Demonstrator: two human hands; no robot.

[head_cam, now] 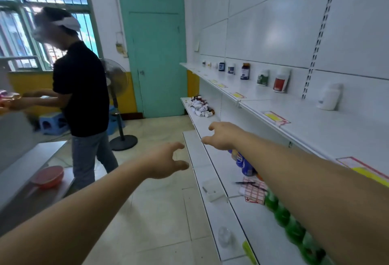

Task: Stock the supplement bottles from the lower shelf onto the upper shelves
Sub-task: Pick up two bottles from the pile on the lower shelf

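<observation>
A pile of small supplement bottles [200, 106] lies on the far end of the lower shelf [202, 126]. On the upper shelf [315, 121] stand several bottles in a row, among them a dark blue one [245, 71], a green-labelled one [262, 78], a red-labelled one [280, 81] and a white one [328, 97]. My right hand [223, 136] reaches out over the lower shelf with loosely spread fingers and holds nothing. My left hand [166, 160] stretches forward over the floor, fingers loosely curved, empty. Both hands are well short of the pile.
Another person [82, 88] in a black shirt stands at the left by a counter [27, 172] with a red bowl [48, 176]. A standing fan [117, 104] is behind them. Blue bottles [244, 163], green bottles [282, 212], a pen and label sheets [253, 191] lie under my right arm.
</observation>
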